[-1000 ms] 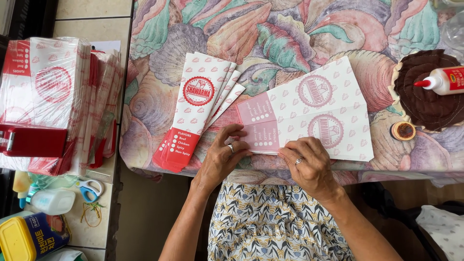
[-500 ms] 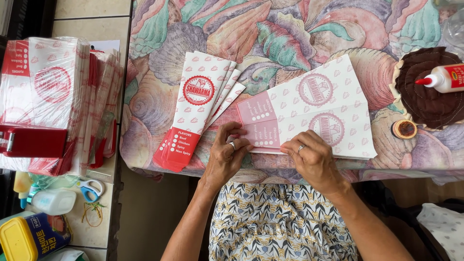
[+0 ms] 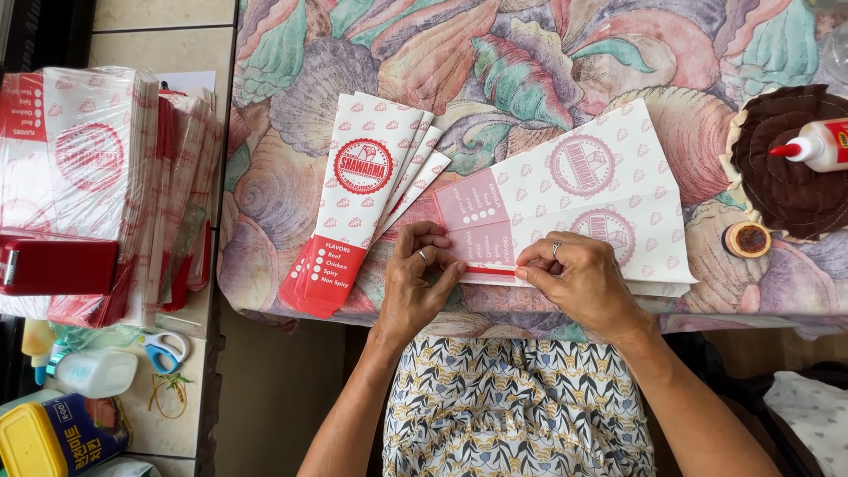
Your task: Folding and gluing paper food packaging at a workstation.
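Between both hands point(image 3: 503, 278) (fingertips pinching) lies the flat paper sleeve point(image 3: 574, 208).

Hands close on the sheet's near edge

Both hands now sit nearer each other than a second ago: the left hand point(image 3: 415, 283) curls its fingers in, the right hand point(image 3: 579, 278) pinches the red strip of the printed paper sheet point(image 3: 583, 199), its front edge now folded.

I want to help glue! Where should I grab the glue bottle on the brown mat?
Probably grip the glue bottle around its white body, coming down from above. It lies on its side on the brown mat, red nozzle pointing left, so the round body is the widest free part.
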